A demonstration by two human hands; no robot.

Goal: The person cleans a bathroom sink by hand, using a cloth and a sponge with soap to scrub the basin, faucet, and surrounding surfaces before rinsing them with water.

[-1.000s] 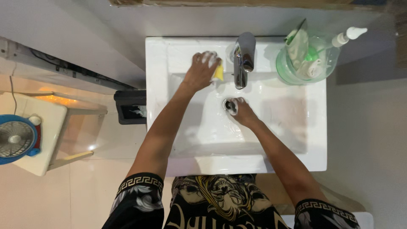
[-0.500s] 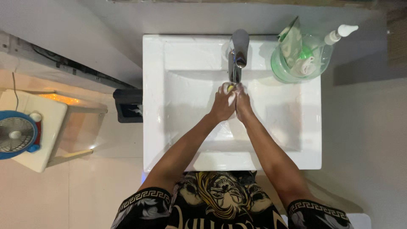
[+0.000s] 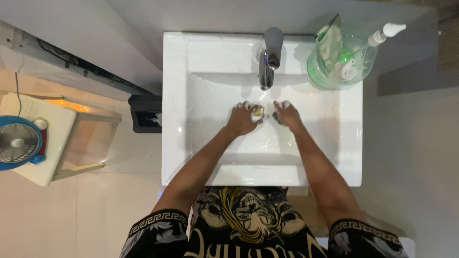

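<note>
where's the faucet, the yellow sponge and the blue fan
faucet (image 3: 270,50), head view, on the chrome spout body
yellow sponge (image 3: 257,113), head view, on the bit showing past the left hand's fingers
blue fan (image 3: 18,143), head view, on the grille's middle

**Hidden and cut-off bits**

Yellow sponge (image 3: 258,113) mostly buried in my left hand (image 3: 243,119). Drain hidden between hands. Blue fan (image 3: 16,145) at 9 o'clock clipped by edge. Contents of green bowl (image 3: 334,79) at 1 o'clock too jumbled to tell.

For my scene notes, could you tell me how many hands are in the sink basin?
2: the left hand holds a yellow sponge below the faucet; the right hand is beside it, apart.
</note>
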